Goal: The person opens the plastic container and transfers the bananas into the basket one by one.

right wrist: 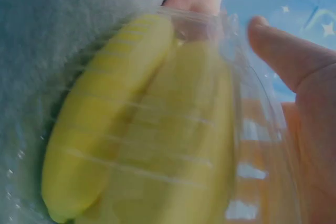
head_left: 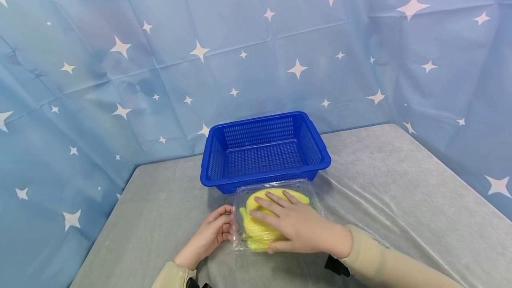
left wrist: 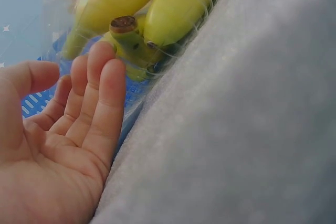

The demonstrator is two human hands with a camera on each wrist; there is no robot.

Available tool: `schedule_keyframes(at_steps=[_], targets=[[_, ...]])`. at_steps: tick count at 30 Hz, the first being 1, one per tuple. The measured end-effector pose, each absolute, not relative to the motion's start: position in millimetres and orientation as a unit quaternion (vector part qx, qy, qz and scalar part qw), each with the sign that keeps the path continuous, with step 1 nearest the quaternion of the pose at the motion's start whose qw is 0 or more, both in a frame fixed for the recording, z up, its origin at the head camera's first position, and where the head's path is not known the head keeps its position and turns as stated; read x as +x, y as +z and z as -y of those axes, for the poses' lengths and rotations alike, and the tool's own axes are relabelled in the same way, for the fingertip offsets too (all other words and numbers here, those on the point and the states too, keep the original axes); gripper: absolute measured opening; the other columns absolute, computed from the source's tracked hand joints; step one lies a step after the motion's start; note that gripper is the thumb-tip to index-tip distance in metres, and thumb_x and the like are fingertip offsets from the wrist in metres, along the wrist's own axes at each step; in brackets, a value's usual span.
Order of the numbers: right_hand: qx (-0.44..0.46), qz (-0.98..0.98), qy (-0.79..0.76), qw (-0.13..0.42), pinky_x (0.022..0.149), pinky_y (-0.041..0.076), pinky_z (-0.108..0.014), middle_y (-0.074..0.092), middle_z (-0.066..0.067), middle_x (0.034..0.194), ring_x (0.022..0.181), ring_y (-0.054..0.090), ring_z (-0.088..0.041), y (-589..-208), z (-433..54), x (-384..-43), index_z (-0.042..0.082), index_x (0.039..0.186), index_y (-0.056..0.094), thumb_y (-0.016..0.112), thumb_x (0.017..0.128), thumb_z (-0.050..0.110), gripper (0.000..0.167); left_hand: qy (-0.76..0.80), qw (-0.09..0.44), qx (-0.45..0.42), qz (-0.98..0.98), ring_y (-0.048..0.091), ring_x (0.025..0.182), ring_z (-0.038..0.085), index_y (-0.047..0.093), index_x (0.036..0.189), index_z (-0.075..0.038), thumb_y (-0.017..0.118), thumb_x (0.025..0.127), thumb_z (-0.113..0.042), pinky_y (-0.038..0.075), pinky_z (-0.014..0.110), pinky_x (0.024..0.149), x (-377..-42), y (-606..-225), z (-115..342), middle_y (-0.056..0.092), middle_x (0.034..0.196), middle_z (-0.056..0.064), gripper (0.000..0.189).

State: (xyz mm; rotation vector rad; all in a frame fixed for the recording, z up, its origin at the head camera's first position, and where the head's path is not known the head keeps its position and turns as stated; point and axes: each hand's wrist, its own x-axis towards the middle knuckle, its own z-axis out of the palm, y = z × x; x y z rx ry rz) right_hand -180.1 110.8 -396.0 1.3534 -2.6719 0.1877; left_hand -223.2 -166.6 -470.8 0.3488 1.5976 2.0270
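A clear plastic box (head_left: 237, 247) holding yellow bananas (head_left: 253, 230) lies on the grey cloth, against the near side of a blue basket (head_left: 264, 176). My right hand (head_left: 298, 226) rests over the lid with its fingers spread across it. At the box's left side is my left hand (head_left: 210, 237), fingertips right at the wall. Its fingers (left wrist: 105, 98) are loosely bent beside the cut banana stem (left wrist: 124, 23) in the left wrist view. Through the ridged plastic, long bananas (right wrist: 105, 124) show in the right wrist view, with the right thumb (right wrist: 283, 51) apart from the others.
The basket has slotted walls and stands near the back of the table. Grey cloth (head_left: 384, 186) covers the tabletop, with creases right of the box. A blue curtain (head_left: 256, 74) with white stars hangs behind and at both sides.
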Motion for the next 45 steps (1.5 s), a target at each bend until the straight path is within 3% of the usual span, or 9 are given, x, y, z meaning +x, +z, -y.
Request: schedule_keyframes(at_steps=[4,12,20,38,45], targets=[[0.443,0.892,0.065,0.058,0.108,0.029,-0.057,0.031,-0.007,0.155,0.14,0.03,-0.032,-391.8,-115.0,-180.6,0.022,0.15,0.035,0.065,0.083,0.059,0.082,0.748,0.263,0.117,-0.599,0.058,0.065,0.008,0.048,0.106,-0.012,0.048,0.101,-0.016,0.052,0.024,0.061,-223.0,-469.5,164.8,0.056,0.077,-0.002,0.006],[0.438,0.896,0.062,0.042,0.108,0.028,-0.055,0.041,-0.005,0.149,0.137,0.037,-0.029,-381.2,-123.1,-181.9,0.024,0.148,0.039,0.07,0.082,0.054,0.08,0.746,0.258,0.115,-0.603,0.056,0.062,0.008,0.049,0.106,-0.012,0.048,0.1,-0.014,0.051,0.024,0.059,-221.8,-468.2,163.6,0.055,0.075,-0.002,0.007],[0.436,0.897,0.06,0.029,0.109,0.028,-0.054,0.045,-0.004,0.147,0.134,0.041,-0.027,-373.2,-128.2,-181.2,0.024,0.147,0.041,0.08,0.072,0.048,0.088,0.749,0.258,0.107,-0.601,0.056,0.062,0.008,0.05,0.106,-0.012,0.048,0.1,-0.013,0.051,0.024,0.059,-222.5,-468.1,163.5,0.055,0.074,-0.002,0.006],[0.427,0.9,0.084,0.013,0.105,0.033,-0.054,0.049,-0.001,0.143,0.131,0.044,-0.022,-362.6,-137.6,-181.6,0.025,0.145,0.043,0.078,0.077,0.047,0.08,0.752,0.263,0.102,-0.596,0.058,0.063,0.008,0.05,0.104,-0.013,0.047,0.1,-0.013,0.052,0.024,0.06,-222.3,-467.4,163.4,0.057,0.076,-0.001,0.005],[0.436,0.896,0.07,0.042,0.103,0.036,-0.054,0.053,-0.002,0.138,0.127,0.049,-0.021,-360.3,-140.1,-181.6,0.025,0.144,0.046,0.079,0.078,0.042,0.075,0.751,0.259,0.108,-0.598,0.057,0.062,0.008,0.05,0.104,-0.013,0.048,0.1,-0.013,0.051,0.023,0.059,-222.4,-469.2,164.2,0.055,0.075,-0.001,0.004]])
